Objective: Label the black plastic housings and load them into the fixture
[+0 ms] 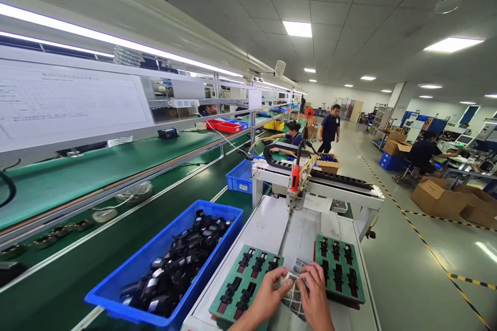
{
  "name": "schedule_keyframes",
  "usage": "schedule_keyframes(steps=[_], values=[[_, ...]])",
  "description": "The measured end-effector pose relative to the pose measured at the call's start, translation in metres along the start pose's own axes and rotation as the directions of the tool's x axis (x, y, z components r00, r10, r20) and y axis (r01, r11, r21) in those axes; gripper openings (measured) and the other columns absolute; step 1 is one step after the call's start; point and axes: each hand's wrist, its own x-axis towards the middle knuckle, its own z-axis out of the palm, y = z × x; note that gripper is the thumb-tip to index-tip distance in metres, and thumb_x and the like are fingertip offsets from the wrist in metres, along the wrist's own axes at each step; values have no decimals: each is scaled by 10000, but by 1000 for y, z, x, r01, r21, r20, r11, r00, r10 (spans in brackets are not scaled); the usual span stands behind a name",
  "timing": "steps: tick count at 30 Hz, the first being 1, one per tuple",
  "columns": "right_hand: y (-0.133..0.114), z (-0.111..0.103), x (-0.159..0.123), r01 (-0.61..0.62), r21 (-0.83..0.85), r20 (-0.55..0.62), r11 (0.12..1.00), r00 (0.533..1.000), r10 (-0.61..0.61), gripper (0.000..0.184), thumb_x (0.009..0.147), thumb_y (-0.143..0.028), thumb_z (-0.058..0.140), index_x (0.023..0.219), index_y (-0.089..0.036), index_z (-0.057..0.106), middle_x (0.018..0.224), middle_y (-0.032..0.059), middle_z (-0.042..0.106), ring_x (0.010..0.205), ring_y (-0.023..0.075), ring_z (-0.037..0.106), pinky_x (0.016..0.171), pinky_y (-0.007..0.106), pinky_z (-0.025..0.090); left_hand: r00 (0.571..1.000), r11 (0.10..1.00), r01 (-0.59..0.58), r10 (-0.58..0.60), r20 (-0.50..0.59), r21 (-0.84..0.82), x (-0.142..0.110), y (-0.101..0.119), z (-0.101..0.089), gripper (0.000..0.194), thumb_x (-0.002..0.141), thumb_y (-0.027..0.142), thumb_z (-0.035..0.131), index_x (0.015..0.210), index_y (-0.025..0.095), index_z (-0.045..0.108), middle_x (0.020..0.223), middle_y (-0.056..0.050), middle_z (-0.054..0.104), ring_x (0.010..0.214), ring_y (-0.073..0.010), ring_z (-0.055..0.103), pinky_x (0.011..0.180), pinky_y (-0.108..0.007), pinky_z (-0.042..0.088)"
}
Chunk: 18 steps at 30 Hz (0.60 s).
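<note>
My left hand [267, 297] and my right hand [316, 295] meet at the bottom of the view, between two green fixture trays. Both pinch a small clear plastic bag [293, 297] with dark, patterned contents I cannot make out. The left green tray [244, 284] holds several black parts in its slots. The right green tray [339, 271] holds several more. Both trays lie on the white bed of a machine [272, 225].
A blue bin [163, 258] full of black parts sits to my left on the green conveyor [97, 253]. A gantry with a red screwdriver head [295, 176] spans the machine ahead. Other people work further along. Cardboard boxes [446, 199] stand across the aisle, right.
</note>
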Motion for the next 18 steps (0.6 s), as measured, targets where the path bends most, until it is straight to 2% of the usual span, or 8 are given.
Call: schedule_keyframes(steps=[3, 7, 10, 14, 18], values=[[-4, 1, 1, 34, 14, -11, 999, 999, -34, 176, 1048, -327, 555, 952, -286, 697, 1104, 68, 691, 1239, 330, 530, 1061, 540, 471, 999, 999, 28, -26, -48, 44, -2, 4, 0, 509, 930, 640, 586, 740, 181, 695, 738, -31, 630, 780, -218, 528, 741, -295, 412], [-11, 5, 2, 33, 83, -90, 996, 996, -26, 133, 1017, -355, 620, 994, -277, 726, 1069, 84, 694, 1130, 322, 580, 1028, 537, 498, 993, 999, 48, -46, -111, 17, -3, 3, 2, 547, 873, 705, 620, 743, 183, 721, 756, -42, 655, 797, -234, 541, 759, -304, 432], [-14, 8, 3, 31, 102, -99, 994, 995, -21, 117, 999, -339, 650, 966, -271, 739, 1038, 86, 706, 1094, 318, 600, 991, 516, 525, 992, 999, 44, -45, -119, -11, -4, 0, 1, 545, 840, 716, 656, 783, 182, 749, 804, -56, 693, 831, -249, 565, 780, -310, 449], [-10, 13, 1, 105, 1, -172, 994, 980, -103, 94, 979, -280, 675, 985, -293, 768, 984, 68, 730, 1072, 312, 626, 982, 515, 536, 994, 999, 38, -40, -105, -14, -3, -5, 3, 553, 875, 696, 629, 750, 167, 726, 725, -35, 644, 749, -210, 527, 705, -292, 408], [-7, 17, -4, 178, -141, -213, 974, 955, -205, 196, 976, -221, 662, 1052, -343, 795, 1043, 59, 756, 1114, 314, 640, 977, 521, 546, 990, 996, 83, -86, -111, -36, 0, -13, 9, 581, 868, 696, 645, 644, 160, 659, 616, 9, 528, 653, -161, 437, 628, -278, 322]])
